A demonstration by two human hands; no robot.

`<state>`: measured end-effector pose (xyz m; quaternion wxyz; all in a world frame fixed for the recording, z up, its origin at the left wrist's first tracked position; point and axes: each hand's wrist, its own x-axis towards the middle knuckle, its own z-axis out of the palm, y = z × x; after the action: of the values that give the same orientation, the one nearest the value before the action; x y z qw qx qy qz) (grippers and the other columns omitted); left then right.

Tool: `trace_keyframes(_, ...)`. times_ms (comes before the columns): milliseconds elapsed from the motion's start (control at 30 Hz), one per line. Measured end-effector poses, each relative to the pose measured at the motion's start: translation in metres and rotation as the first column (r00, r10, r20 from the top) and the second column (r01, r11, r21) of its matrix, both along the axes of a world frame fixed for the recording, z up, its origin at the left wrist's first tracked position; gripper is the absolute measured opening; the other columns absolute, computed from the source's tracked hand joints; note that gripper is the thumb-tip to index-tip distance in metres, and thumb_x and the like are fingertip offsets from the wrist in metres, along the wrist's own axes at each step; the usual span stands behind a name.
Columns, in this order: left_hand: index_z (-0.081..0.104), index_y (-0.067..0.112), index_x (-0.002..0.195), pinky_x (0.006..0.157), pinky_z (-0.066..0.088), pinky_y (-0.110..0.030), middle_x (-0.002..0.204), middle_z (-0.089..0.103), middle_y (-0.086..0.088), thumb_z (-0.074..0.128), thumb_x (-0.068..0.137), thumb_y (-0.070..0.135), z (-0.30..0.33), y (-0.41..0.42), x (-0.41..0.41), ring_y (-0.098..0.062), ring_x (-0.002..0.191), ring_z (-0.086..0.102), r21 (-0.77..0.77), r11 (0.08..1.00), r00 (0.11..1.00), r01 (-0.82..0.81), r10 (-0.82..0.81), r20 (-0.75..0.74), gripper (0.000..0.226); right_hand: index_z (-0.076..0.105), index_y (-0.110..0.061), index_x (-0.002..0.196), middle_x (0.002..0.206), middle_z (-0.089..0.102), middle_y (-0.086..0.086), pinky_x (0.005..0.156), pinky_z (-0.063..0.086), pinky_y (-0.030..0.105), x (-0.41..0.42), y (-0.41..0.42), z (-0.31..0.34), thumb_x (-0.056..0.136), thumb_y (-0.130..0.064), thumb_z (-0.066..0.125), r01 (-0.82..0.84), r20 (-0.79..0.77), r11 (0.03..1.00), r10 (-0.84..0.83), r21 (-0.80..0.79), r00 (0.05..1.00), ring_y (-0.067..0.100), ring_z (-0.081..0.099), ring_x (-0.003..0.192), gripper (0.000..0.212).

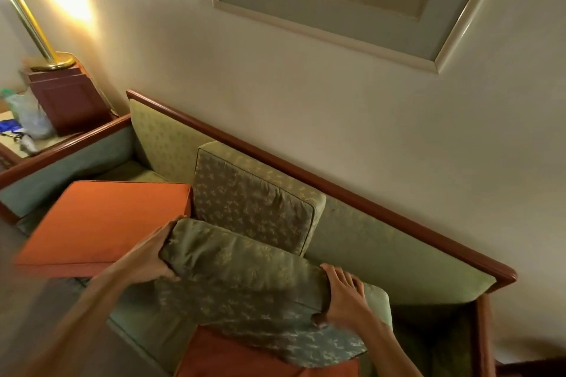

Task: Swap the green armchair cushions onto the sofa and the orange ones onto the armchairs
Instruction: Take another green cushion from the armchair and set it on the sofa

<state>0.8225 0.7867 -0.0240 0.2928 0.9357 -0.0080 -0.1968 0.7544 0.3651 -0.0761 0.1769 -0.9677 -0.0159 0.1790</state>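
Two hands are gripping a green cushion [245, 278] as we are looking down over the sofa [382, 242]. Our left hand [153, 254] is curling around its left end, and our right hand [343, 300] is clasping its right end, fingers over the top and thumb underneath. We are holding it in front of a second green cushion [254, 196], which is standing upright against the sofa back. One orange cushion [101, 220] is lying flat on the seat at left. Another orange cushion [232, 358] is showing just below the held one. At far left, a lamp [46, 49] is glowing on a side table [12, 150].
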Motion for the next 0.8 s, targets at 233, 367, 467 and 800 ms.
trace_keyframes(233,-0.034,0.033,0.146,0.121,-0.013,-0.047,0.155,-0.04,-0.01,0.089,0.061,0.047,-0.014,-0.013,0.035,-0.031,0.146,-0.031,0.384,0.899,0.963,0.209,-0.258,0.082,0.151,0.013,-0.031,0.154,0.151,0.026,-0.012,0.122,0.003,0.037,0.007,0.024,0.003,0.061,-0.062,0.082,0.01,-0.035,1.0,-0.01,-0.023,0.999,0.019,0.019,0.144,0.12)
trace_keyframes(367,-0.019,0.032,0.156,0.112,-0.022,-0.056,0.166,-0.012,-0.008,0.08,0.074,0.04,-0.032,-0.086,0.024,-0.035,0.152,-0.011,0.441,0.781,0.875,0.442,-0.484,-0.02,0.129,0.008,-0.033,0.154,0.152,0.021,-0.016,0.12,0.001,0.033,0.009,0.033,-0.002,0.063,-0.068,0.073,-0.011,-0.021,0.998,0.01,-0.055,1.0,0.012,0.016,0.146,0.117)
trace_keyframes(467,0.002,0.029,0.158,0.111,-0.027,-0.06,0.159,0.018,-0.006,0.072,0.072,0.031,-0.053,-0.113,0.019,-0.035,0.149,0.009,0.532,0.747,0.878,0.399,-0.478,0.013,0.111,0.006,-0.036,0.152,0.15,0.027,-0.013,0.117,0.013,0.037,0.005,0.039,-0.01,0.061,-0.075,0.063,0.001,-0.01,0.997,-0.002,-0.083,1.0,0.013,0.025,0.145,0.114)
trace_keyframes(800,0.021,0.031,0.151,0.121,-0.009,-0.053,0.147,0.029,0.005,0.075,0.073,0.03,-0.06,-0.093,0.034,-0.025,0.142,0.02,0.505,0.811,0.93,0.295,-0.364,0.042,0.095,0.053,-0.03,0.117,0.093,0.058,-0.011,0.061,0.051,0.032,0.024,0.056,-0.034,0.011,-0.069,0.053,-0.044,0.085,0.995,0.052,-0.087,0.995,0.013,0.05,0.086,0.113)
